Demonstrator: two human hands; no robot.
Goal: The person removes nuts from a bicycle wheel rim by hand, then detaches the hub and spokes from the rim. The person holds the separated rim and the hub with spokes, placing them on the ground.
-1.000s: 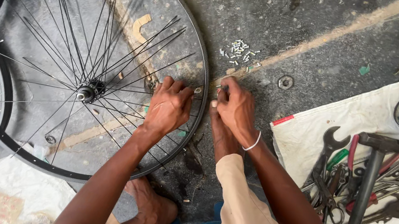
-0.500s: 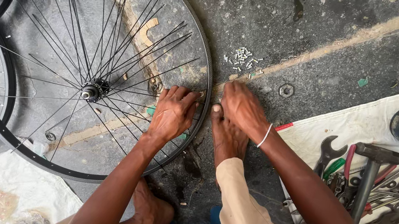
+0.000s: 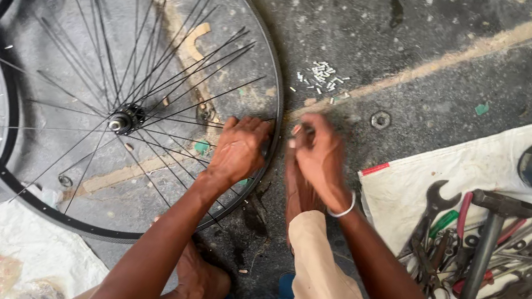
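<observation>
Basically L hand clenched on the wheel rim to steady it, R hand pinching sth tiny at rim edge, can't tell what; hammer w/ wrenches on cloth nearby

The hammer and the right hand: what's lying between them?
In the head view, between the hammer and the right hand lie a white cloth edge and a wrench.

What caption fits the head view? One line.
Both hands, left hand and right hand, work at a spoked bicycle wheel's rim beside scattered tools.
</observation>
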